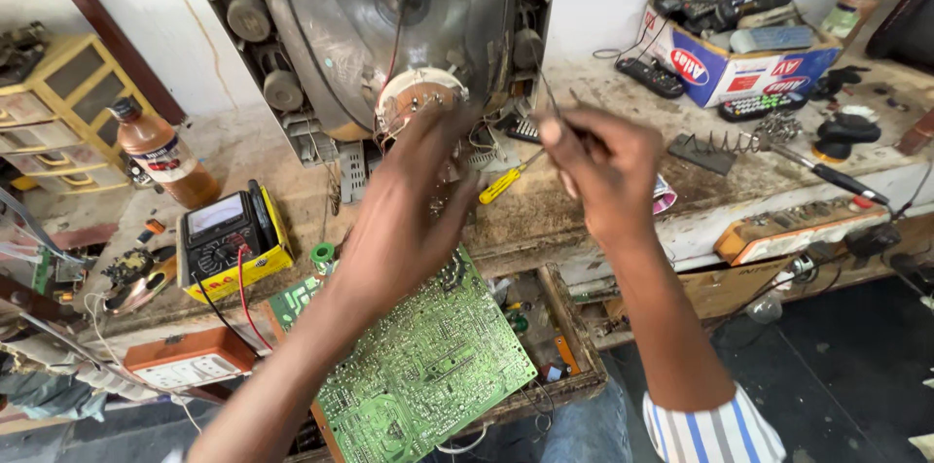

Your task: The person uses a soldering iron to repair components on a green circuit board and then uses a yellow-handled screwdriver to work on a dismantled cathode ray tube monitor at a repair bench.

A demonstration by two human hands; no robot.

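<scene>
One view only, from a camera on the person's head. It looks forward and steeply down over a cluttered bench (700, 205), close enough that both forearms fill the lower middle of the frame and the hands meet near its centre. The open back of a television set (389, 25) stands straight ahead at the top edge, against a white wall. A green circuit board (428, 366) lies nearest the lens, low in the frame. At bottom right the dark floor (846, 375) shows past the bench edge.
</scene>
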